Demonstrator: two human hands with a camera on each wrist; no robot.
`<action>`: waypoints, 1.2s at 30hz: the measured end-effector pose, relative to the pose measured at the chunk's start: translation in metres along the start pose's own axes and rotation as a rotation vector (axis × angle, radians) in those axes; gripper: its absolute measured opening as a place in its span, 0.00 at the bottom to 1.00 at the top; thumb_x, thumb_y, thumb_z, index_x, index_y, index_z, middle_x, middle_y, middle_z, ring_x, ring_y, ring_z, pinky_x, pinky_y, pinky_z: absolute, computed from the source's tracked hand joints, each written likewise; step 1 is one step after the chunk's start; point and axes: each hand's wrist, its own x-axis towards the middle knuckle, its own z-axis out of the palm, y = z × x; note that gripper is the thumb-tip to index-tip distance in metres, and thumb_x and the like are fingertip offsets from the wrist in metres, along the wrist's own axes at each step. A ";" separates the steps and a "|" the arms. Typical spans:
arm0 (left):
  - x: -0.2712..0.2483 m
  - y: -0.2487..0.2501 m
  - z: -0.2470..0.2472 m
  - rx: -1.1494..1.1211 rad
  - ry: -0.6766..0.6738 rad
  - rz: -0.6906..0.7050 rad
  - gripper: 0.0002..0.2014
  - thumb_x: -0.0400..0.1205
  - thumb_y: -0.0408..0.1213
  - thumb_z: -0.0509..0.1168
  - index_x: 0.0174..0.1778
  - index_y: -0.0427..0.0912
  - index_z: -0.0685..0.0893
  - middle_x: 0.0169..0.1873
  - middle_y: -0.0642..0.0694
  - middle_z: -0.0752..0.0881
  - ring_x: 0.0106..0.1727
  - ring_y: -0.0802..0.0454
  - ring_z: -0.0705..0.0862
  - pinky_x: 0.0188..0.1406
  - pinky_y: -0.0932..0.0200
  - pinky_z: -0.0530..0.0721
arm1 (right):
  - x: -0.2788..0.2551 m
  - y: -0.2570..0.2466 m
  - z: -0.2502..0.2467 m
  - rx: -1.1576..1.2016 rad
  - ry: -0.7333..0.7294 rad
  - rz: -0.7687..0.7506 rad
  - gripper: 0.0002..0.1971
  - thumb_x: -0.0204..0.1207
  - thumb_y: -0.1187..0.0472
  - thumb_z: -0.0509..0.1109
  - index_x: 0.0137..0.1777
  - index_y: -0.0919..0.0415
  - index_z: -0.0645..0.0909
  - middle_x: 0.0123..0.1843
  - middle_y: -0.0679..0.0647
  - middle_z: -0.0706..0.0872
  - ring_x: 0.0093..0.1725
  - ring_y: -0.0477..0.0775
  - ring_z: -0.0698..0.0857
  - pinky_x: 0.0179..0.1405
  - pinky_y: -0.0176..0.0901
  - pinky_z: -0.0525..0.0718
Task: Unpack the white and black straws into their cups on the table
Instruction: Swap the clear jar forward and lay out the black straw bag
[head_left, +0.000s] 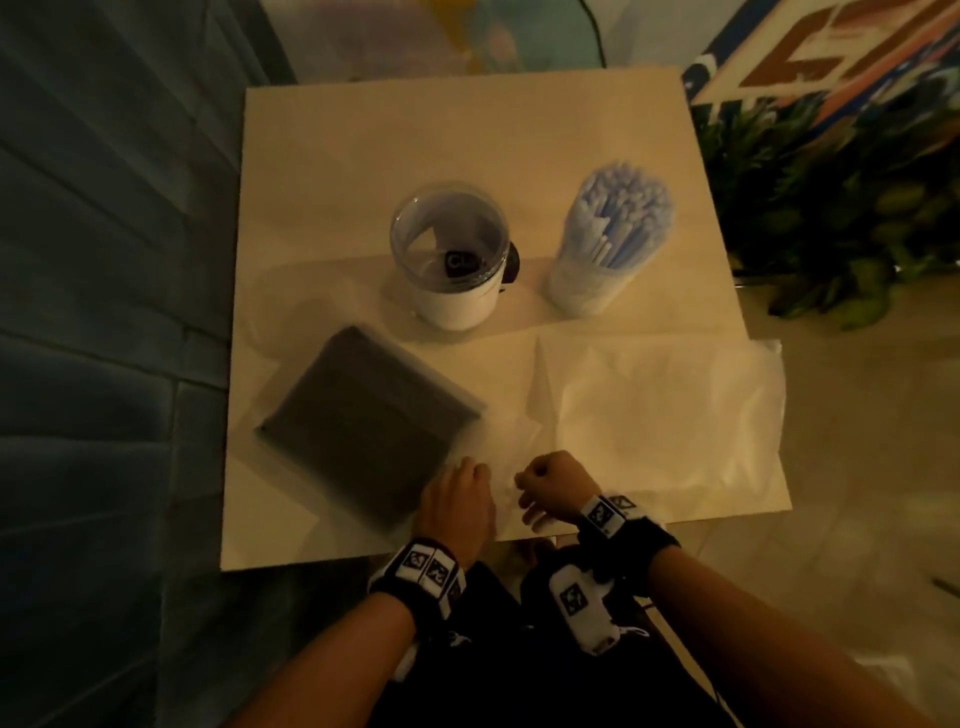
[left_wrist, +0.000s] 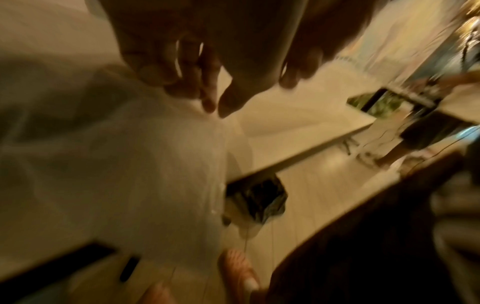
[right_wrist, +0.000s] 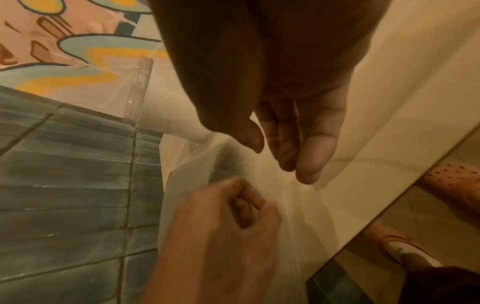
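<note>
While both hands work the flat dark straw packet's (head_left: 363, 415) clear wrapper (left_wrist: 145, 164) at the bench's (head_left: 467, 135) near edge, the left hand (head_left: 457, 506) pinching it and the right hand (head_left: 550, 486) loosely curled and holding nothing that I can see, tear slowly.

The surface (head_left: 322, 156) carries a clear cup (head_left: 449, 254) with a white base, and to its right a cup of white straws (head_left: 610, 239). A dark flat pack (head_left: 369, 421) lies near left. An empty clear bag (head_left: 665, 415) lies near right. The left hand (head_left: 457, 501) and right hand (head_left: 550, 486) meet at the pack's near corner, fingers curled.
</note>
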 end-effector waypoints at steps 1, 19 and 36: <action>0.003 -0.005 -0.009 -0.010 0.071 0.027 0.13 0.84 0.44 0.56 0.64 0.48 0.75 0.66 0.48 0.77 0.65 0.48 0.75 0.63 0.49 0.74 | 0.002 0.003 0.006 0.031 0.029 0.002 0.13 0.83 0.61 0.65 0.49 0.73 0.82 0.39 0.63 0.89 0.35 0.63 0.90 0.38 0.56 0.92; 0.039 -0.130 -0.084 0.045 -0.075 -0.306 0.33 0.86 0.54 0.56 0.86 0.59 0.51 0.86 0.48 0.49 0.83 0.33 0.53 0.76 0.32 0.64 | 0.002 -0.065 0.021 0.743 0.301 -0.234 0.07 0.83 0.68 0.63 0.49 0.69 0.82 0.40 0.61 0.88 0.34 0.58 0.88 0.32 0.45 0.87; 0.041 -0.194 -0.087 -0.560 0.268 -0.724 0.32 0.78 0.52 0.72 0.73 0.38 0.73 0.68 0.33 0.80 0.68 0.31 0.79 0.66 0.42 0.77 | 0.045 -0.057 0.035 0.180 0.050 -0.149 0.21 0.74 0.52 0.79 0.65 0.56 0.82 0.53 0.54 0.89 0.47 0.52 0.88 0.39 0.39 0.87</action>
